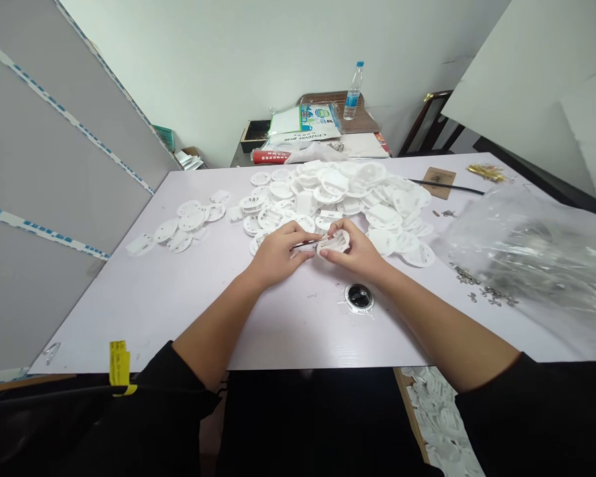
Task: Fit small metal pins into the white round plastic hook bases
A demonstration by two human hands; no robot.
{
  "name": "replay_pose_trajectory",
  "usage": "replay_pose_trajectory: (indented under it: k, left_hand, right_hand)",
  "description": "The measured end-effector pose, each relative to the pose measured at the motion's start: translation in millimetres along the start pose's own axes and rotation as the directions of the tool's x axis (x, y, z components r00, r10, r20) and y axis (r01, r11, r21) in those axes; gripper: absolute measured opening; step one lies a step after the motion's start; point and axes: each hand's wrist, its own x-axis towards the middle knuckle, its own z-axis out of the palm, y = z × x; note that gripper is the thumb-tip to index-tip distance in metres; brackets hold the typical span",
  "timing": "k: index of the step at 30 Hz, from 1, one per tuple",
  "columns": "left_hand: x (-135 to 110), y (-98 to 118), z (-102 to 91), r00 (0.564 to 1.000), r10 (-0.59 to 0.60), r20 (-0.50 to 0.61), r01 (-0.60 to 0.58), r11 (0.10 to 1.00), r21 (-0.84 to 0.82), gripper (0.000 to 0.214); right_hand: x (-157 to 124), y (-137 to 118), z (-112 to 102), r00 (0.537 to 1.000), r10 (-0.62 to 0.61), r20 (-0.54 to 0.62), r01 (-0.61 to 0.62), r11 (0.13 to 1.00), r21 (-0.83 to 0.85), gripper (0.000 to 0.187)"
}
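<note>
My right hand (355, 255) is closed on a round white plastic cover (336, 244), its ribbed inner side facing up and left. Fingers of my left hand (281, 252) pinch a slim tool (305, 245) that looks like tweezers, its tip pointing at the near-left rim of the cover. Whether the tip touches the rim I cannot make out. Both hands are just above the table, in front of a large heap of similar white covers (328, 185). A smaller group of covers (183, 225) lies to the left.
A round black-centred fitting (359, 297) is set in the white table (198, 318). Small metal pieces (491, 293) lie by a clear plastic bag (541, 245) on the right. Farther back are a brown card (438, 182), golden pieces (487, 172) and a water bottle (353, 93). A grey partition (44, 146) borders the left.
</note>
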Motion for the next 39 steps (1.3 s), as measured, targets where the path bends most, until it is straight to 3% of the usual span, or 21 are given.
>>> replay_pose_trajectory:
  k: [2,4,6,8,10,15,18,23,28,34,39]
  left_hand:
    - [1.6,-0.2,3.2,0.998,0.036,-0.046,-0.045,0.98,-0.194,0.03]
    - [2.4,-1.0,7.2,0.994,0.067,-0.081,-0.089,0.943,-0.319,0.022]
    - [2.4,-2.4,9.9,0.995,0.054,-0.086,-0.084,0.916,-0.393,0.016]
    - [2.3,-3.6,10.3,0.998,-0.012,-0.07,-0.019,0.901,-0.433,0.016]
    - [2.3,-3.9,8.7,0.995,-0.089,-0.053,0.052,0.873,-0.484,0.019]
    - [3.5,-1.8,2.7,0.973,-0.227,0.044,0.197,0.711,-0.675,0.033]
    - [3.4,-2.7,1.4,0.968,-0.24,0.072,0.221,0.685,-0.694,0.034]
    - [0.2,-5.5,1.1,0.989,-0.146,-0.013,0.104,0.766,-0.635,0.026]
    - [-0.9,-2.5,1.3,0.985,-0.077,-0.153,-0.001,0.891,-0.455,0.026]
    - [0.6,-3.5,4.0,0.927,0.15,-0.344,-0.219,0.96,-0.172,0.017]
    - [2.0,-10.4,0.6,0.912,0.241,-0.331,-0.272,0.961,-0.049,0.013]
  right_hand:
    - [-0.2,-4.4,5.7,0.997,0.082,0.011,-0.082,0.952,0.295,0.045]
    - [-0.4,-8.9,11.6,0.986,0.111,0.122,-0.16,0.823,0.545,0.044]
    - [-0.6,-11.9,15.9,0.972,0.135,0.193,-0.23,0.716,0.659,0.047]
    - [-0.4,-12.0,18.0,0.963,0.137,0.233,-0.264,0.667,0.697,0.052]
    - [-0.1,-9.8,18.5,0.966,0.103,0.237,-0.242,0.685,0.687,0.056]
    - [-1.6,-5.5,18.5,0.986,0.006,0.167,-0.097,0.832,0.546,0.054]
    - [-3.4,-6.4,18.5,0.986,-0.009,0.168,-0.084,0.838,0.539,0.053]
    - [-4.0,-6.2,19.5,0.984,0.001,0.178,-0.102,0.823,0.56,0.049]
    - [-4.0,-5.4,22.3,0.986,0.055,0.157,-0.139,0.792,0.595,0.046]
    - [-4.4,-7.6,23.9,0.979,0.098,0.178,-0.187,0.775,0.603,0.053]
    - [-2.0,-6.1,19.7,0.983,0.068,0.172,-0.16,0.785,0.599,0.049]
